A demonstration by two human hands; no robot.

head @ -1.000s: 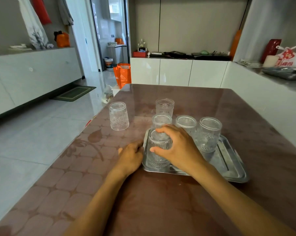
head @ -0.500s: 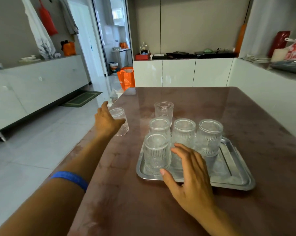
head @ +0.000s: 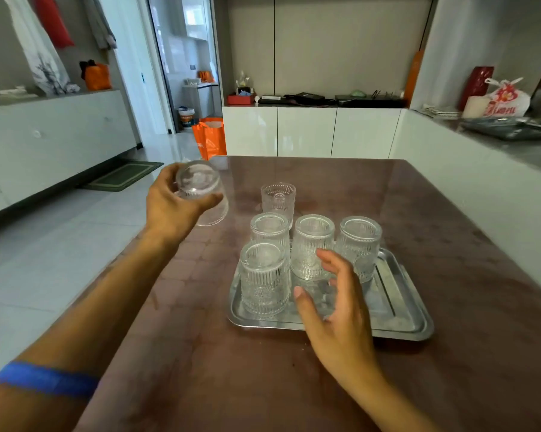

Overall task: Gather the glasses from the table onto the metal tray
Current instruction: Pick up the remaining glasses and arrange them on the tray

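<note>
A metal tray (head: 400,319) lies on the brown table (head: 450,232) and carries several ribbed clear glasses upside down, the nearest one (head: 264,279) at its front left corner. One glass (head: 278,199) stands upright on the table just beyond the tray. My left hand (head: 172,207) holds another glass (head: 200,191) tilted in the air above the table's left edge, left of the tray. My right hand (head: 334,304) hovers open over the tray's front middle, fingers spread, close to the glasses but holding none.
The table's left edge drops to a tiled floor. An orange bag (head: 210,137) stands on the floor past the far corner. White cabinets (head: 306,132) line the back wall, and a white counter (head: 481,169) runs along the right side.
My left hand closed on the glass at the table's left and lifted it, tilting it. My right hand stayed over the tray's front, open.
</note>
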